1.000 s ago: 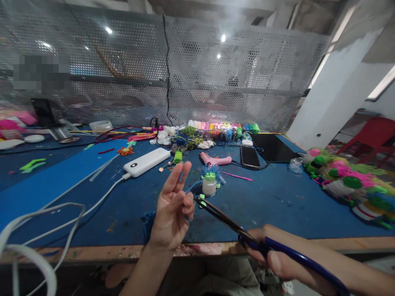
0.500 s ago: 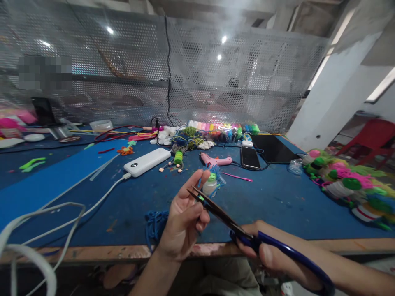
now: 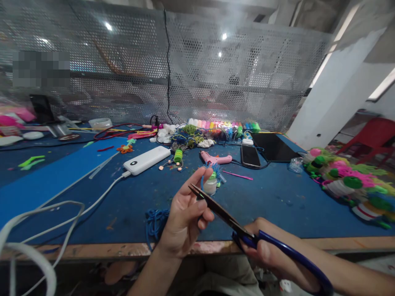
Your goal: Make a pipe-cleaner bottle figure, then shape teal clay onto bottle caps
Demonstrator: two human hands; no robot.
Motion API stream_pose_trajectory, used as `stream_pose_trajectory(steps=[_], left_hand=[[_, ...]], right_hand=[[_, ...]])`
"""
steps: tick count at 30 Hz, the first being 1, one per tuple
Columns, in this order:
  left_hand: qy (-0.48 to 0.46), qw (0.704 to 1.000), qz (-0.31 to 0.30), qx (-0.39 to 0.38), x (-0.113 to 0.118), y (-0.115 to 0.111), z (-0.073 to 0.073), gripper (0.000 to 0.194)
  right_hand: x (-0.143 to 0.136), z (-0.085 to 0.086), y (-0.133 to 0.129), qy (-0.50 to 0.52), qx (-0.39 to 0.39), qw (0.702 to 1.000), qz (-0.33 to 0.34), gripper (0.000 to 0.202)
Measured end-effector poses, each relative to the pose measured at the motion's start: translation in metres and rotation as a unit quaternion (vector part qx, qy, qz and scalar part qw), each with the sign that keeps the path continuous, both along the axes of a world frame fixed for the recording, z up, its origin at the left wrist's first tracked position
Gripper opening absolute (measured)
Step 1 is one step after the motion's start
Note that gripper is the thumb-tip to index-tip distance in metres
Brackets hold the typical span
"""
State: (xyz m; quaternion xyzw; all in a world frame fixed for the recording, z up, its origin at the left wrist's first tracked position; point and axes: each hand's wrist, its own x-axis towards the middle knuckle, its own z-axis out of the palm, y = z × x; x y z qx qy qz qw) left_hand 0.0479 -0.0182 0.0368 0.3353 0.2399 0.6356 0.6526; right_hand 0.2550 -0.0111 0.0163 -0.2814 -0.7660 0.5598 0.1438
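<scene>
My right hand is wrapped round the blue handles of a pair of scissors. The blades point up and left, nearly closed, with their tips at the fingers of my left hand. Those fingers are pinched, and a short strand of blue yarn stands up beside the index finger; a bit of green shows at the blades. The fingers and blades hide the rest. Just behind stands a small whitish pot-like figure with a green band and blue yarn on top. A bundle of blue yarn lies left of my left wrist.
A pink glue gun, a phone and a white power bank with a cable lie beyond my hands. Yarn-topped figures line the right side. Coloured craft supplies sit along the back, before a perforated metal screen.
The scissor blades have closed from slightly apart at the tips. The blue strand by my left index finger shows more plainly. Both hands have stayed nearly in place.
</scene>
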Motion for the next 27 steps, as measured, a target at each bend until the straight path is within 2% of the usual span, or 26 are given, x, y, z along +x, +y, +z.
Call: stream_pose_trajectory(steps=[5, 8, 10, 13, 18, 21, 24, 27], left_hand=[[-0.002, 1.0, 0.024, -0.008, 0.003, -0.003, 0.004, 0.041], [0.0, 1.0, 0.021, -0.003, 0.001, 0.0, 0.002, 0.042], [0.003, 1.0, 0.017, 0.001, -0.001, 0.003, -0.001, 0.043], [0.013, 1.0, 0.027, -0.002, -0.003, 0.007, -0.002, 0.046], [0.04, 0.997, 0.069, -0.018, 0.002, 0.006, 0.006, 0.043], [0.038, 0.997, 0.066, -0.017, 0.001, 0.006, 0.006, 0.039], [0.027, 0.998, 0.06, -0.007, -0.003, 0.006, 0.003, 0.035], [0.038, 0.998, 0.049, -0.012, -0.006, 0.007, 0.001, 0.031]], right_hand=[[-0.004, 0.018, -0.004, -0.054, 0.007, 0.998, -0.022, 0.059], [-0.008, 0.03, -0.006, -0.076, 0.014, 0.996, -0.039, 0.059], [-0.007, 0.033, -0.005, -0.07, 0.014, 0.996, -0.045, 0.06], [-0.002, 0.025, -0.004, -0.048, 0.019, 0.998, -0.042, 0.06], [0.009, 0.001, -0.003, -0.053, 0.043, 0.996, -0.05, 0.059], [0.009, 0.004, -0.005, -0.054, 0.055, 0.996, -0.055, 0.059], [0.006, 0.02, -0.007, -0.043, 0.015, 0.998, -0.031, 0.058], [0.002, 0.032, -0.01, -0.024, -0.066, 0.998, -0.002, 0.061]])
